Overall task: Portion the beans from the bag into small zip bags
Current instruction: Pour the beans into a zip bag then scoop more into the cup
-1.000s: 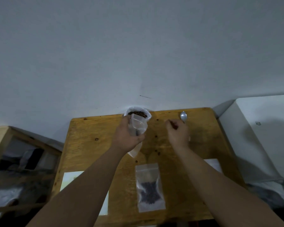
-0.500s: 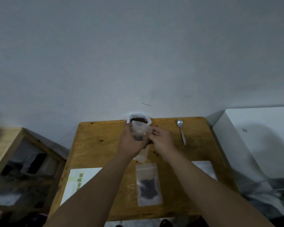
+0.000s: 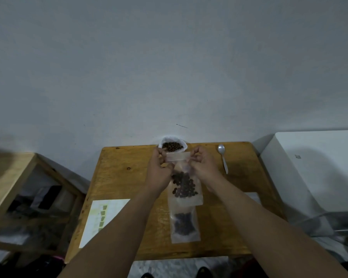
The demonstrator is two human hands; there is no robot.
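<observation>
Both hands pinch a small zip bag (image 3: pixel 184 187) by its top corners — left hand (image 3: pixel 159 171), right hand (image 3: pixel 204 167). Dark beans sit inside it — a filled zip bag (image 3: pixel 184 225) lies below on the wooden table (image 3: pixel 125 177).

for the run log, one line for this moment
left hand pinches zip bag top | right hand same | spoon on table | big bag open

No legible text, brand or number in view. On table (image 3: pixel 127 177): paper sheet (image 3: pixel 107 217) with column of small dark and green squares — print too blurred to read. On white unit (image 3: pixel 313 173): small grey mark (image 3: pixel 297 156) — shape only, unreadable. Clear film of held zip bag (image 3: pixel 186 199) and flat zip bag (image 3: pixel 185 235): no readable label.
</observation>
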